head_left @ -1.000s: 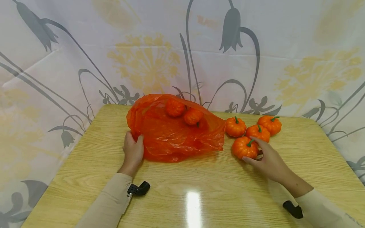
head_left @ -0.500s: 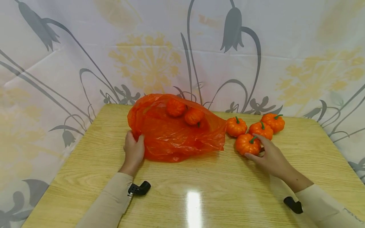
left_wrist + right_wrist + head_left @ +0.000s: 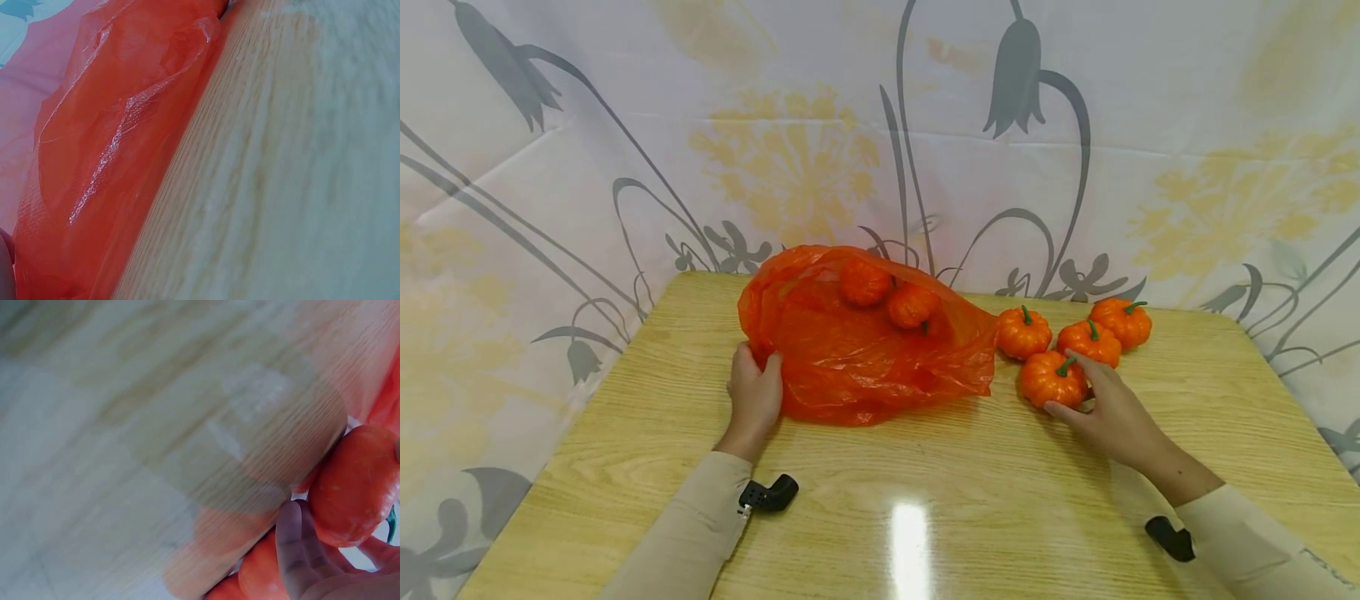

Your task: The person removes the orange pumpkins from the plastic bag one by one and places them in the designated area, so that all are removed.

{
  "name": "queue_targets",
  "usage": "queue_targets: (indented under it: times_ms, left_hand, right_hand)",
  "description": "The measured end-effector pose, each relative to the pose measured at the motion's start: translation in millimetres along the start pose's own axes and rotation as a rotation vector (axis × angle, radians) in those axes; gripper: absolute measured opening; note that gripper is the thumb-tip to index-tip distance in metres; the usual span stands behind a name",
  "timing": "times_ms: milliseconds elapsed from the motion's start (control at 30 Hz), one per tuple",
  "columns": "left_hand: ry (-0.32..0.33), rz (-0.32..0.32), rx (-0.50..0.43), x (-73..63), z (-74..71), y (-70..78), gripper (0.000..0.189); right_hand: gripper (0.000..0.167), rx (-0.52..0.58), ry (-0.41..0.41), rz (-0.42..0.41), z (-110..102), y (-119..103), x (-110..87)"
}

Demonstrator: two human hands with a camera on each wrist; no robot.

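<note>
On the left, my left hand pinches the near left rim of a thin orange-red plastic bag, which lies on its side with its mouth held up. The bag's film fills the left of the left wrist view. Two small pumpkins lie inside it. On the right, my right hand has thumb and fingers around the nearest small orange pumpkin with a green stem. In the right wrist view, the fingers curve against this pumpkin low over the tabletop.
Behind the gripped pumpkin sit three more: one beside the bag's right corner, one close behind my fingers, one at the back right. The wooden table ends at a flower-patterned cloth backdrop.
My right hand and its pumpkin have shifted slightly right and back, and the two pumpkins behind have been nudged the same way. The left hand and bag keep their place; the head view drifts slightly.
</note>
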State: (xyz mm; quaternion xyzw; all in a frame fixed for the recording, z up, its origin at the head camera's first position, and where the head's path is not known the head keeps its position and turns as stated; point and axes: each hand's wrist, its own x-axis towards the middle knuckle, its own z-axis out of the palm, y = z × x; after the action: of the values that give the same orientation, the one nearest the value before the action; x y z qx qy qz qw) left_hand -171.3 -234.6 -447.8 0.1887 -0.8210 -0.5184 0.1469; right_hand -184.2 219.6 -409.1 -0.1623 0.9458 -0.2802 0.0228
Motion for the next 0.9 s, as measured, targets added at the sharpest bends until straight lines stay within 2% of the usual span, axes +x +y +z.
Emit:
queue_targets:
  times_ms: [267,367,467,600,700,800,900]
  left_hand:
    - [-0.006,0.007,-0.013,0.6,0.3,-0.6,0.037]
    - [-0.002,0.012,-0.020,0.5,0.5,-0.3,0.036]
    - [-0.002,0.018,-0.019,0.3,0.5,-0.2,0.036]
    - [-0.008,0.018,-0.018,0.5,0.3,-0.5,0.035]
    - [-0.008,0.018,-0.021,0.5,0.1,-0.7,0.036]
    - [-0.004,0.019,-0.022,0.0,0.4,-0.4,0.036]
    - [0.002,0.019,-0.023,0.0,1.0,-0.4,0.036]
  right_hand:
    - [0.090,-0.024,0.024,0.012,0,1,-2.8]
    - [0.085,-0.057,0.076,0.013,0,0,-4.6]
    - [0.073,-0.070,0.180,-0.029,-1,-6,-5.7]
    - [0.053,-0.065,0.353,-0.154,1,-23,-5.3]
    - [0.044,-0.060,0.450,-0.274,3,-40,-4.3]
    - [0.040,-0.033,0.503,-0.414,7,-60,-3.0]
    - [0.034,0.003,0.513,-0.552,13,-79,-0.6]
